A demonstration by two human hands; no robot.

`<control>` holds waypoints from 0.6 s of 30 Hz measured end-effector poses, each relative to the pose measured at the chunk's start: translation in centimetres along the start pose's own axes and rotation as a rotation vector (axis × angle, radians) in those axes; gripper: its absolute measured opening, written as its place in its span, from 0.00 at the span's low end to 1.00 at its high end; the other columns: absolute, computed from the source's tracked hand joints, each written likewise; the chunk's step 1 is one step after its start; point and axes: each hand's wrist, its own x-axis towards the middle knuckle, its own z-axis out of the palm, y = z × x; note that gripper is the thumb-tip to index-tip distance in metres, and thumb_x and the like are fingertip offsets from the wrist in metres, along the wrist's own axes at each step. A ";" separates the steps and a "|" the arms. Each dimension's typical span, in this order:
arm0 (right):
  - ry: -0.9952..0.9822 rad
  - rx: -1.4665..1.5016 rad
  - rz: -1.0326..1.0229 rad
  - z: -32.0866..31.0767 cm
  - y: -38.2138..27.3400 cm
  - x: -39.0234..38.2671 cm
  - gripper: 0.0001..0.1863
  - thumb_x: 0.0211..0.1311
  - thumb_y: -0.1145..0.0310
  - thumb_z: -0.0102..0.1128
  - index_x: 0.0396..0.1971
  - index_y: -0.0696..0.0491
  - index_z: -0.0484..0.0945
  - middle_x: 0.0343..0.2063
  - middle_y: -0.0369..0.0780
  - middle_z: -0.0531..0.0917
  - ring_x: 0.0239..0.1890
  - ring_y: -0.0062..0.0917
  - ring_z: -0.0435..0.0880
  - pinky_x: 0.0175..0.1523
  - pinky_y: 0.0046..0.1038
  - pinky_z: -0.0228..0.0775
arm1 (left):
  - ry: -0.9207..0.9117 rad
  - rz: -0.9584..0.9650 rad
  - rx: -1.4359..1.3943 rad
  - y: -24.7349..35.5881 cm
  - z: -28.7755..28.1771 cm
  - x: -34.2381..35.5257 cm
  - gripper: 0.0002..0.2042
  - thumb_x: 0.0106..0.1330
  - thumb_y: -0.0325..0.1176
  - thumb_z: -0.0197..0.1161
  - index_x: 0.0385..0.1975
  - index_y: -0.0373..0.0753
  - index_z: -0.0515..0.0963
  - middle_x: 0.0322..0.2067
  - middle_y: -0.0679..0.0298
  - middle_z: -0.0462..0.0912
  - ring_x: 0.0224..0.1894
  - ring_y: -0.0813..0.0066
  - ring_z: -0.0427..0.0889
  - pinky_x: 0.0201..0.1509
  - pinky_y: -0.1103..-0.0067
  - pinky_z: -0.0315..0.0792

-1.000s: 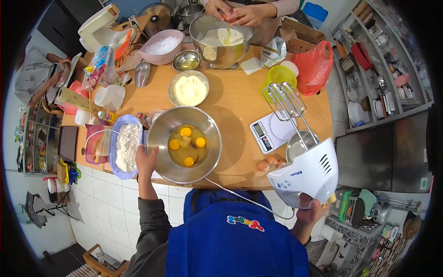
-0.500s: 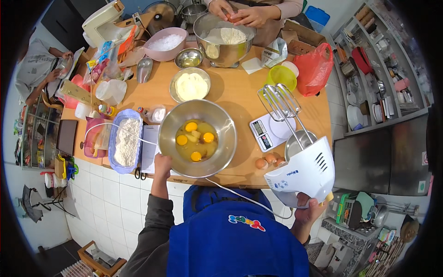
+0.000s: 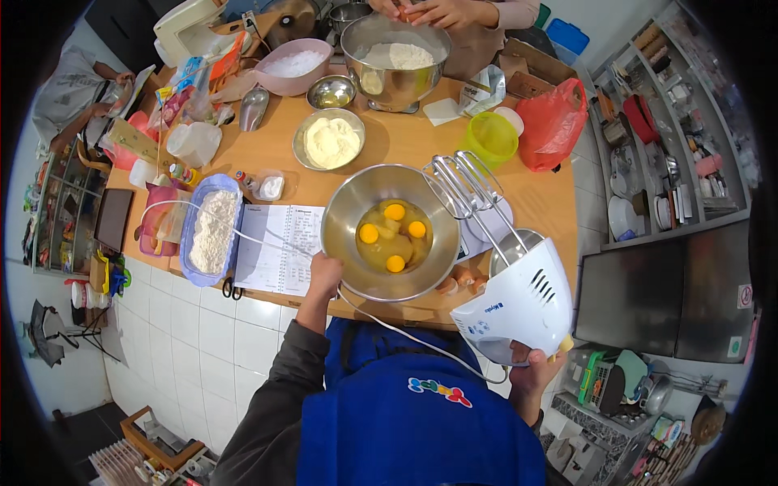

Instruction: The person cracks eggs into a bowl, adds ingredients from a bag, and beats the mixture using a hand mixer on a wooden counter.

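My left hand (image 3: 327, 274) grips the near left rim of a large steel mixing bowl (image 3: 336, 198). Inside lie several raw egg yolks (image 3: 394, 212) in their whites. In my right hand (image 3: 536, 373) is a white hand mixer (image 3: 519, 300), tilted so its wire beaters (image 3: 466, 190) point up and away, over the bowl's right rim. The mixer's pale cord runs below the bowl and on toward the left. Partly covered by the bowl and beaters is a kitchen scale (image 3: 494, 219). Brown eggshells (image 3: 463, 280) lie beside a small steel bowl (image 3: 529, 238).
An open notebook (image 3: 263, 251) lies left of the bowl, by a blue tub of flour (image 3: 212, 235). Beyond are a bowl of pale powder (image 3: 331, 142), a yellow-green cup (image 3: 492, 139) and a red bag (image 3: 551, 125). Across the table, another person's hands (image 3: 438, 12) hold an egg above a stand-mixer bowl (image 3: 397, 77).
My left hand has slid the mixing bowl to the right, uncovering the notebook and covering part of the scale. The hand mixer has shifted slightly left, its beaters now overlapping the bowl's rim.
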 end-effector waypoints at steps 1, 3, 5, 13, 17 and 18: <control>-0.005 0.003 -0.002 -0.1 0.1 0.0 0.40 0.33 0.61 0.77 0.46 0.65 0.68 0.39 0.42 0.77 0.40 0.28 0.80 0.44 0.29 0.73 | 0.009 -0.010 0.004 -0.2 0.0 0.0 0.12 0.50 0.21 0.53 0.34 0.25 0.76 0.27 0.55 0.81 0.29 0.70 0.79 0.29 0.75 0.73; -0.007 -0.004 -0.005 0.1 0.0 -0.1 0.39 0.33 0.61 0.77 0.46 0.64 0.68 0.39 0.42 0.77 0.39 0.28 0.80 0.44 0.29 0.73 | 0.026 0.016 -0.003 -1.1 -0.3 0.2 0.12 0.51 0.21 0.53 0.34 0.25 0.76 0.28 0.55 0.81 0.28 0.71 0.79 0.28 0.76 0.72; 0.003 0.018 0.013 0.6 0.0 -0.4 0.39 0.34 0.63 0.77 0.47 0.64 0.67 0.39 0.42 0.78 0.39 0.28 0.80 0.44 0.28 0.73 | 0.035 0.041 0.016 -2.7 -1.1 0.6 0.12 0.51 0.22 0.52 0.35 0.25 0.76 0.28 0.55 0.81 0.27 0.71 0.79 0.28 0.76 0.72; 0.006 -0.203 0.061 4.5 -1.1 -2.2 0.28 0.37 0.74 0.73 0.42 0.63 0.72 0.35 0.40 0.80 0.37 0.23 0.80 0.43 0.24 0.71 | -0.081 -0.074 0.129 -1.8 -4.5 -2.1 0.13 0.57 0.25 0.54 0.41 0.27 0.74 0.32 0.58 0.80 0.30 0.72 0.79 0.27 0.78 0.73; -0.031 -0.440 0.169 7.7 -2.8 -3.7 0.24 0.37 0.78 0.72 0.40 0.62 0.74 0.34 0.39 0.81 0.35 0.20 0.79 0.42 0.23 0.71 | -0.257 -0.016 0.137 0.0 -5.9 -3.7 0.17 0.55 0.27 0.56 0.44 0.28 0.73 0.34 0.56 0.80 0.36 0.69 0.80 0.33 0.77 0.75; -0.055 -0.509 0.219 8.1 -3.0 -4.1 0.24 0.37 0.79 0.72 0.39 0.62 0.74 0.33 0.39 0.81 0.35 0.20 0.78 0.41 0.23 0.71 | -0.316 0.016 0.164 0.1 -6.4 -3.9 0.17 0.55 0.28 0.56 0.45 0.28 0.73 0.35 0.56 0.80 0.37 0.68 0.80 0.34 0.77 0.75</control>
